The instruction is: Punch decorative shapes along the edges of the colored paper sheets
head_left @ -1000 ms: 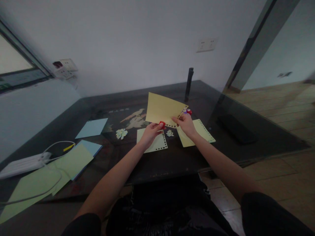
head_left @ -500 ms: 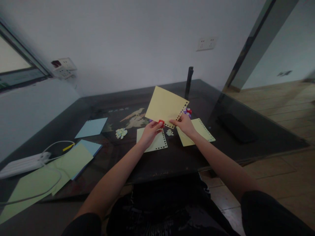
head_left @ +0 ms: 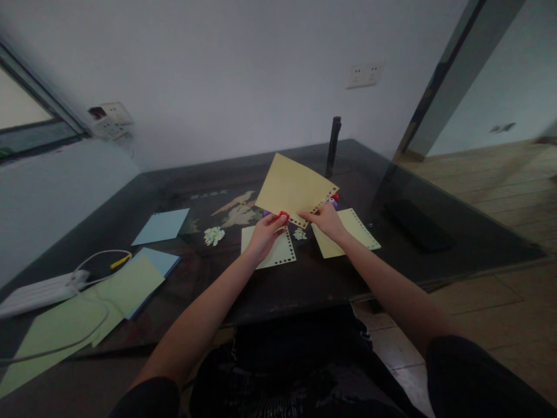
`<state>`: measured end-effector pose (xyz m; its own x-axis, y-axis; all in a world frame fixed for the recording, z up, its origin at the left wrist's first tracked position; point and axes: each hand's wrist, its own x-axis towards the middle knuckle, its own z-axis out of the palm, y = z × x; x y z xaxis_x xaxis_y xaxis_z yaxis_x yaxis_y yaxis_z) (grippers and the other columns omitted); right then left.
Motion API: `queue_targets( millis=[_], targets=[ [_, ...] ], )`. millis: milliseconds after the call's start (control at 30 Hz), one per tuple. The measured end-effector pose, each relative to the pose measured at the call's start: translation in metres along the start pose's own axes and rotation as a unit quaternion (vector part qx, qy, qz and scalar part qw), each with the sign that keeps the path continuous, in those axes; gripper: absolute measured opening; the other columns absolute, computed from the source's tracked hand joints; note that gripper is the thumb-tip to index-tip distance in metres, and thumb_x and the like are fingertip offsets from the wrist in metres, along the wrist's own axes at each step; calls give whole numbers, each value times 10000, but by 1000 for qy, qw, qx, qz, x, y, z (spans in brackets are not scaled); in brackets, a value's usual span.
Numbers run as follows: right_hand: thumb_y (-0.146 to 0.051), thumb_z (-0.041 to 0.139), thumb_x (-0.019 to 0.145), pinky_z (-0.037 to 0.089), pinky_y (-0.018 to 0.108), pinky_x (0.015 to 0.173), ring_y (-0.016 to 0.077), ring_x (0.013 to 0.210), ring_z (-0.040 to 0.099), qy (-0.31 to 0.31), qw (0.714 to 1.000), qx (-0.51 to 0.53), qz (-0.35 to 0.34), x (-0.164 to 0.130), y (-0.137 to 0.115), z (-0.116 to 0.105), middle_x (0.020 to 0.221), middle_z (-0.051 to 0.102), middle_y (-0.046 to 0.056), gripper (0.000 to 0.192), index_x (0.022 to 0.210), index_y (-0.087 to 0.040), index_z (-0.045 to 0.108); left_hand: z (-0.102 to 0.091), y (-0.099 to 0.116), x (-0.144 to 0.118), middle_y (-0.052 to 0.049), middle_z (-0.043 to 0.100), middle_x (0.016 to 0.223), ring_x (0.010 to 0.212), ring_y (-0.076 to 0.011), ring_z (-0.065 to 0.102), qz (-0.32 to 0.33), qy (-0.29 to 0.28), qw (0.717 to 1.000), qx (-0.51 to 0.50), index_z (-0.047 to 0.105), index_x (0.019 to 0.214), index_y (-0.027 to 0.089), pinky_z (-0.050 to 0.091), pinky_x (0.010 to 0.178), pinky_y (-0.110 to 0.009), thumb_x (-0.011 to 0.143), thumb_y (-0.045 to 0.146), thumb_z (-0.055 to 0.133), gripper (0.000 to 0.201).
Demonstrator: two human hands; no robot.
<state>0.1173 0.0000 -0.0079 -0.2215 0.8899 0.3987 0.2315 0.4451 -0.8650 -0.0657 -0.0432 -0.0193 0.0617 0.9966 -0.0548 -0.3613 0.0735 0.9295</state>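
left hand (head_left: 264, 234) pinching red punch (head_left: 284, 216) onto lower edge of yellow sheet (head_left: 292, 187) | right hand (head_left: 325, 220) gripping sheet's perforated corner, raised off surface (head_left: 304, 284) | likely light, floppy, tearable; best held near edge | punched sheets (head_left: 278, 251) beneath hands

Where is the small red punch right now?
In the head view, centre: the red punch sits pinched in the left hand, on the lower edge of the raised yellow sheet.
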Motion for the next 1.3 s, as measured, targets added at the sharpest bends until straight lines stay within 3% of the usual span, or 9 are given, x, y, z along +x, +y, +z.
queue_targets(
  millis=[567,1133,1300],
  targets=[
    [-287,696,730,488,458,948,280,982,659,-11,1000,-18,16,-1,0,-1,986,721,106,184,869,-168,717,-2,-1,0,-64,659,978,904,-158,595,14,13,999,35,650,862,172,419,744,-257,648,378,775,322],
    [-308,697,725,527,454,862,281,889,675,-7,999,-23,34,-3,-3,0,885,727,113,156,787,-165,712,-1,-3,2,-50,663,917,870,-143,590,4,12,1000,9,674,826,164,429,784,-268,643,329,783,269],
    [-301,703,718,509,462,897,281,922,672,-5,1000,-18,16,-2,-2,0,949,723,111,176,833,-168,717,-1,-3,1,-52,660,926,882,-146,589,10,12,1000,21,672,830,168,423,759,-258,650,350,777,277]
  ],
)
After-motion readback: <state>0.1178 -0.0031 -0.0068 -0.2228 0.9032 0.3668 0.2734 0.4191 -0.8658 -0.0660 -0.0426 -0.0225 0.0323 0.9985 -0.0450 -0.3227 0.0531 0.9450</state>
